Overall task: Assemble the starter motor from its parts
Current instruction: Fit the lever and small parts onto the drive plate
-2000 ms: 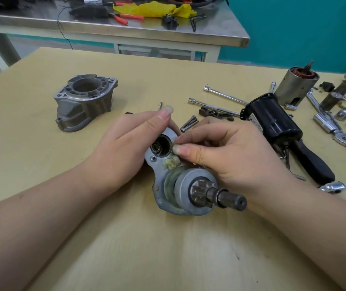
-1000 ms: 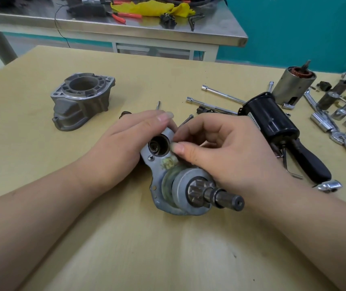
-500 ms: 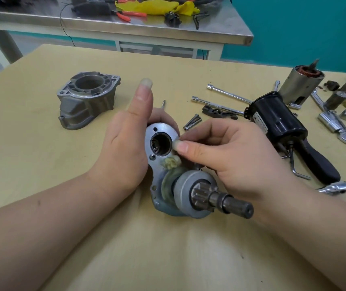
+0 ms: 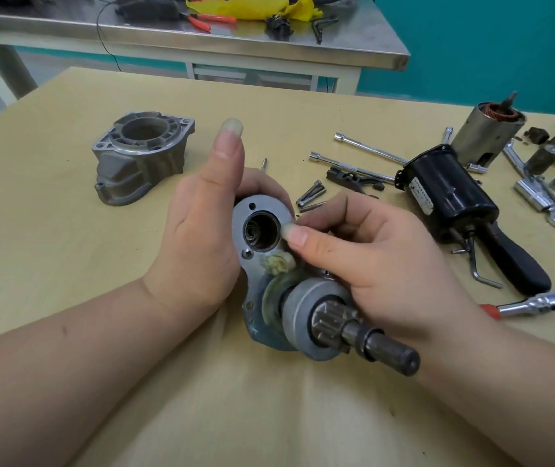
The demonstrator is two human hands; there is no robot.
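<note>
A starter drive assembly point(image 4: 269, 271), a grey metal plate with a round bore, a greased fork and a pinion gear on a dark shaft point(image 4: 387, 352), sits at the table's middle. My left hand point(image 4: 198, 237) holds the plate from behind and from the left, with the thumb raised straight up. My right hand point(image 4: 363, 257) grips the plate's right side, thumb and forefinger pinched together at the rim of the bore. A grey cast nose housing point(image 4: 141, 156) stands apart at the left. A black solenoid point(image 4: 448, 193) and the armature in its steel case point(image 4: 485, 129) lie at the right.
Long bolts point(image 4: 367, 151), short screws point(image 4: 310, 193), a black-handled ratchet point(image 4: 518, 264), hex keys and several chrome sockets point(image 4: 545, 197) are scattered over the right part of the wooden table. Behind it stands a steel bench point(image 4: 269, 42) with pliers and a yellow cloth.
My left thumb has lifted off the plate and now points up, uncovering the bore. The right hand's pinch stays at the bore's rim. The assembly sits in much the same place.
</note>
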